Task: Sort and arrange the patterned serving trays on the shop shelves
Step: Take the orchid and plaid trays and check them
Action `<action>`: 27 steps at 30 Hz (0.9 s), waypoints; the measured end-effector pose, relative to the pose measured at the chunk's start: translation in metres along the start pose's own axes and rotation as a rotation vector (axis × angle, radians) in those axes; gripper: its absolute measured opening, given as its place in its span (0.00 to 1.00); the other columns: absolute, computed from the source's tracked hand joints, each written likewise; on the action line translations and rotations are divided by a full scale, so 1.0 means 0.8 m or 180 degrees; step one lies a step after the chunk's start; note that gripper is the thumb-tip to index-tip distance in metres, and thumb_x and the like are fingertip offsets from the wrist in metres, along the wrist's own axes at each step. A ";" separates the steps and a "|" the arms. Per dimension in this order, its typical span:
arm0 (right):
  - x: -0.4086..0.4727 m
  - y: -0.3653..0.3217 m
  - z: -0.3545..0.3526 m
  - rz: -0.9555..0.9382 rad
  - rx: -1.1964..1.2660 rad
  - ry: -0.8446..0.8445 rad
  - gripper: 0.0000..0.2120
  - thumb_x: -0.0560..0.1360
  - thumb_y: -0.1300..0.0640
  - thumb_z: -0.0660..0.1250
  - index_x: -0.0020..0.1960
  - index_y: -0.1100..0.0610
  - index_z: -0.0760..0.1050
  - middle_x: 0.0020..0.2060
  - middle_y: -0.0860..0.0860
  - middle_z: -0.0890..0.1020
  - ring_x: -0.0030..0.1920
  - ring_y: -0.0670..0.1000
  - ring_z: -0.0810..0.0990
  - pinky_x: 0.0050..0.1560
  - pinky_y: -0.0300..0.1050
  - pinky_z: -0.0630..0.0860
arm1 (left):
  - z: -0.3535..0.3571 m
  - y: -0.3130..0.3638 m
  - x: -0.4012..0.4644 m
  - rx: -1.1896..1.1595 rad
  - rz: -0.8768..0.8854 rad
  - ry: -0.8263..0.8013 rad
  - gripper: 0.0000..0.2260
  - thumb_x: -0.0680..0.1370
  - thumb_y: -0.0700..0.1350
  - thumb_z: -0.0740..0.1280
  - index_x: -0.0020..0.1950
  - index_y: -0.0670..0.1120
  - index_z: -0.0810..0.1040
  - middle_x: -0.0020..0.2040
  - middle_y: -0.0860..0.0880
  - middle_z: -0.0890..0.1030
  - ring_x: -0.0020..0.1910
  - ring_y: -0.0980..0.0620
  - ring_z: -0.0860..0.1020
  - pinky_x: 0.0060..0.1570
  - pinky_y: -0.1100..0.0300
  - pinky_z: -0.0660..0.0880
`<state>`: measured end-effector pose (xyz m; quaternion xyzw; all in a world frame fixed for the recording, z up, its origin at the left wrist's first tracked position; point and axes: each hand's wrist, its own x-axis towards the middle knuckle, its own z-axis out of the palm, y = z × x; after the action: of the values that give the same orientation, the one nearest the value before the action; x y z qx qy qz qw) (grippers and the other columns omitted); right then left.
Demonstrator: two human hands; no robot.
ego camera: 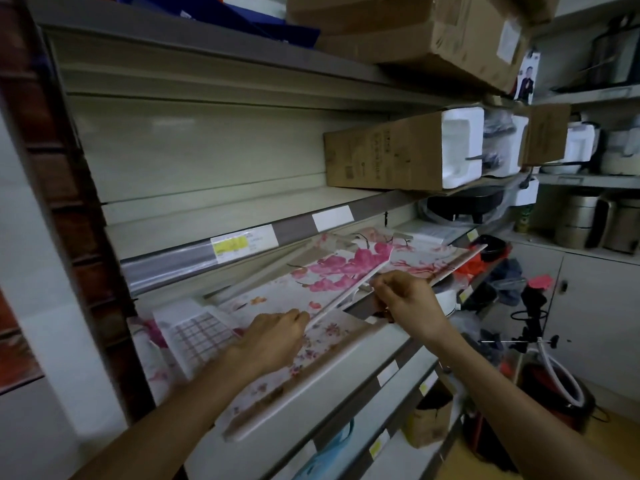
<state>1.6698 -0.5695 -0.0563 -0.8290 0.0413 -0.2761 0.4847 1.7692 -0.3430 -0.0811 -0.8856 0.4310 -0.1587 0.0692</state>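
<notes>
Trays (332, 275), cardboard box (384, 154) above, shelf (194, 233)

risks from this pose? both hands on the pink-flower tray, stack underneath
1. The pink-flower tray is tilted and held only by its near rim, left hand and right hand pinching it; a weak grip could let it drop.
2. The small-floral tray beneath juts past the shelf edge and might slide off if nudged.
3. The grid-pattern tray lies loose nearby and could shift.

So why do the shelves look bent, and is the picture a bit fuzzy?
Head view: the wide lens bows the shelf edge and brick pillar; lighting is dim and greenish; the pink-flowered tray and cardboard boxes look softly blurred.
</notes>
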 end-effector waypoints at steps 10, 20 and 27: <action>0.069 0.024 0.018 0.0320 -0.0138 -0.0245 0.08 0.80 0.57 0.63 0.49 0.59 0.79 0.40 0.53 0.84 0.37 0.47 0.82 0.35 0.36 0.75 | -0.020 -0.006 0.004 0.0217 0.0073 0.0251 0.10 0.79 0.41 0.58 0.58 0.44 0.74 0.50 0.44 0.78 0.44 0.43 0.79 0.38 0.52 0.72; 0.113 0.022 0.050 0.2173 0.1884 -0.0546 0.20 0.78 0.49 0.67 0.62 0.61 0.70 0.51 0.63 0.77 0.50 0.64 0.80 0.41 0.58 0.83 | -0.042 -0.026 0.013 -0.0242 0.0008 0.0498 0.08 0.81 0.44 0.57 0.57 0.47 0.73 0.50 0.49 0.76 0.42 0.47 0.78 0.40 0.49 0.77; 0.137 0.018 0.100 0.2113 0.3625 -0.0525 0.28 0.77 0.38 0.60 0.69 0.57 0.66 0.62 0.66 0.74 0.58 0.68 0.78 0.46 0.67 0.80 | -0.060 -0.040 0.018 -0.0321 0.0236 0.0812 0.09 0.80 0.44 0.59 0.56 0.46 0.76 0.48 0.48 0.79 0.40 0.46 0.80 0.35 0.51 0.78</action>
<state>1.8052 -0.5519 -0.0525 -0.4051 0.1048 -0.0264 0.9079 1.7846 -0.3341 -0.0243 -0.8441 0.4761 -0.2454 -0.0249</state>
